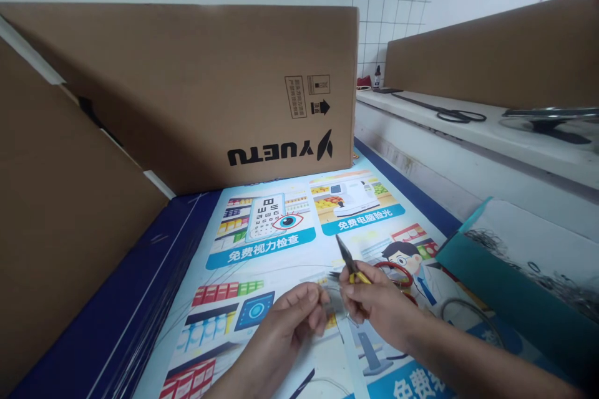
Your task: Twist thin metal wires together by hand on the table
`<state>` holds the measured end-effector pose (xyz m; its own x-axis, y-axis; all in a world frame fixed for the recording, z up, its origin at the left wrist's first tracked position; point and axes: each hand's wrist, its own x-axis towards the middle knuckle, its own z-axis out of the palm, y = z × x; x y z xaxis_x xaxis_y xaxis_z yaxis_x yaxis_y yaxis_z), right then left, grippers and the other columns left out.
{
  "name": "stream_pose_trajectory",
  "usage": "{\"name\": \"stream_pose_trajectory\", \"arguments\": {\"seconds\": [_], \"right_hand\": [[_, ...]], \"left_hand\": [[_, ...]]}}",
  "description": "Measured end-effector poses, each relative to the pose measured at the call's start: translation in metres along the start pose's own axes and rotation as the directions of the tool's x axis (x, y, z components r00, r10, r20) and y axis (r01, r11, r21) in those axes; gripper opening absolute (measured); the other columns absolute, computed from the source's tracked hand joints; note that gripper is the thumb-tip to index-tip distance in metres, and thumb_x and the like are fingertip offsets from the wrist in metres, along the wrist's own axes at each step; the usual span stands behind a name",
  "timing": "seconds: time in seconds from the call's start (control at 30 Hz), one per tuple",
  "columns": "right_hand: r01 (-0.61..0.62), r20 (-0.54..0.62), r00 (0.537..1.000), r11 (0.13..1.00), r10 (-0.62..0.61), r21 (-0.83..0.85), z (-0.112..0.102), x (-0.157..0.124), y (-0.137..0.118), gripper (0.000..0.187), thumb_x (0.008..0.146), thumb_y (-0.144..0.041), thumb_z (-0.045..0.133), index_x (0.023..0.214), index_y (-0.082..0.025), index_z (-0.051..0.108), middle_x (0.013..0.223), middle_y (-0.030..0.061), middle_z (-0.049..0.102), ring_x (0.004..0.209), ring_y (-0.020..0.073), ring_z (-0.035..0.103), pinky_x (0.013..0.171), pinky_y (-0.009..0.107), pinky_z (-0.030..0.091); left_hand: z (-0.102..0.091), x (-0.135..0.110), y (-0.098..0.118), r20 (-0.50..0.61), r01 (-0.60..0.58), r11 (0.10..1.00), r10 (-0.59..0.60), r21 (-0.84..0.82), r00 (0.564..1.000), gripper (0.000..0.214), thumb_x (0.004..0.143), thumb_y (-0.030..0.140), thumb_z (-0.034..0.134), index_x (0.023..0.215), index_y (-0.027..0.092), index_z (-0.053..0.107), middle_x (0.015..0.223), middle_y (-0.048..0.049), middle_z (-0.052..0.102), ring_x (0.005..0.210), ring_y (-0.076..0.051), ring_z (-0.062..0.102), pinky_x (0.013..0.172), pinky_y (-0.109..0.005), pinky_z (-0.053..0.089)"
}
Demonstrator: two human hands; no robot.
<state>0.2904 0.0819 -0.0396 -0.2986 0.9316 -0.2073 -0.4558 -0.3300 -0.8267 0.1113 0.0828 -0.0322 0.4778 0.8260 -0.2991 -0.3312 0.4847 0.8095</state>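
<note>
In the head view, my right hand [372, 293] is closed around small pointed pliers [345, 254] with yellow handles, the dark jaws aimed up and away from me. My left hand [297, 315] is close beside it, thumb and fingertips pinched on what looks like a thin wire [333, 289]; most of it is hidden by the fingers. Red-handled scissors [397, 269] lie on the printed sheet behind my right hand, their blades partly covered by it. Right of my right wrist is a loop of grey wire [468, 305].
A teal box [510, 287] with many small wire loops stands at right. Large cardboard boxes [201, 93] rise at the back and left. The printed sheet [304, 268] covers the table. On a white ledge [421, 109] lie black scissors [453, 115].
</note>
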Motion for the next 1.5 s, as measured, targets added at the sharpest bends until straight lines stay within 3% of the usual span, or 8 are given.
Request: {"name": "stream_pose_trajectory", "arguments": {"seconds": [0.1,0.3,0.67,0.8,0.93,1.1,1.23,1.5], "right_hand": [[0.051,-0.020,0.999,0.998,-0.050,0.041,-0.001,0.000,-0.001,0.015,0.076,-0.020,0.063,0.087,-0.017,0.053,0.058,-0.0033,0.051,0.050,0.0103,0.047,0.049,0.023,0.032],[-0.021,-0.019,1.000,1.000,0.021,-0.009,0.001,-0.001,0.002,0.017,0.075,-0.021,0.065,0.087,-0.017,0.053,0.063,-0.0009,0.055,0.056,0.0118,0.050,0.049,0.023,0.031],[0.002,0.000,1.000,1.000,-0.002,0.000,0.003,-0.001,0.001,0.017,0.074,-0.021,0.066,0.083,-0.017,0.053,0.058,-0.0022,0.054,0.053,0.0114,0.050,0.049,0.023,0.032],[0.078,-0.060,0.996,0.991,-0.072,0.109,0.005,-0.001,0.002,0.022,0.072,-0.024,0.071,0.084,-0.018,0.053,0.061,-0.0017,0.056,0.057,0.0133,0.053,0.054,0.025,0.039],[0.071,-0.105,0.993,0.973,-0.049,0.220,0.008,-0.002,0.005,0.027,0.068,-0.024,0.074,0.085,-0.019,0.054,0.068,-0.0006,0.057,0.064,0.0150,0.056,0.059,0.027,0.043],[0.006,-0.033,0.999,0.979,0.001,0.202,0.007,-0.004,0.009,0.025,0.070,-0.023,0.073,0.085,-0.018,0.055,0.073,0.0014,0.059,0.073,0.0179,0.058,0.065,0.031,0.045],[0.016,-0.040,0.999,0.994,-0.012,0.105,0.006,-0.004,0.009,0.020,0.073,-0.022,0.071,0.085,-0.017,0.055,0.071,0.0005,0.057,0.069,0.0158,0.056,0.058,0.027,0.041],[0.023,-0.006,1.000,0.999,-0.023,0.033,0.005,-0.004,0.009,0.019,0.075,-0.020,0.069,0.086,-0.017,0.055,0.067,-0.0008,0.055,0.062,0.0124,0.052,0.055,0.024,0.035]], "left_hand": [[0.002,0.000,0.002,0.040,-0.041,0.999,0.042,-0.029,0.998,0.021,0.086,0.032,0.055,0.077,0.014,0.061,0.062,-0.0009,0.052,0.071,-0.016,0.053,0.071,-0.026,0.035],[0.002,0.001,0.004,-0.036,-0.002,1.000,0.002,-0.007,0.999,0.020,0.085,0.031,0.056,0.076,0.015,0.060,0.053,0.0023,0.047,0.057,-0.013,0.047,0.062,-0.024,0.032],[-0.001,0.001,0.002,-0.066,-0.048,0.998,0.045,-0.042,0.997,0.020,0.088,0.029,0.053,0.076,0.014,0.060,0.055,0.0034,0.045,0.057,-0.010,0.047,0.062,-0.023,0.033],[0.004,0.002,-0.002,0.015,-0.070,0.983,0.074,-0.172,0.997,0.017,0.088,0.029,0.053,0.083,0.016,0.062,0.074,-0.0032,0.058,0.077,-0.016,0.055,0.077,-0.029,0.038],[0.007,0.002,-0.007,0.043,-0.080,0.978,0.090,-0.195,0.995,0.017,0.088,0.030,0.054,0.089,0.017,0.063,0.093,-0.0078,0.062,0.090,-0.021,0.056,0.084,-0.034,0.037],[0.002,0.002,-0.004,-0.092,-0.086,0.994,0.080,-0.061,0.993,0.020,0.084,0.035,0.059,0.086,0.017,0.066,0.070,-0.0028,0.061,0.072,-0.016,0.054,0.075,-0.029,0.037],[0.004,0.000,0.003,-0.154,-0.072,0.993,0.087,0.096,0.984,0.023,0.080,0.037,0.062,0.084,0.015,0.067,0.060,-0.0013,0.058,0.066,-0.016,0.050,0.070,-0.028,0.034],[0.010,-0.001,0.003,-0.219,-0.060,0.992,0.083,0.110,0.972,0.022,0.082,0.035,0.059,0.077,0.014,0.065,0.047,0.0024,0.048,0.054,-0.013,0.043,0.063,-0.026,0.031]]}}
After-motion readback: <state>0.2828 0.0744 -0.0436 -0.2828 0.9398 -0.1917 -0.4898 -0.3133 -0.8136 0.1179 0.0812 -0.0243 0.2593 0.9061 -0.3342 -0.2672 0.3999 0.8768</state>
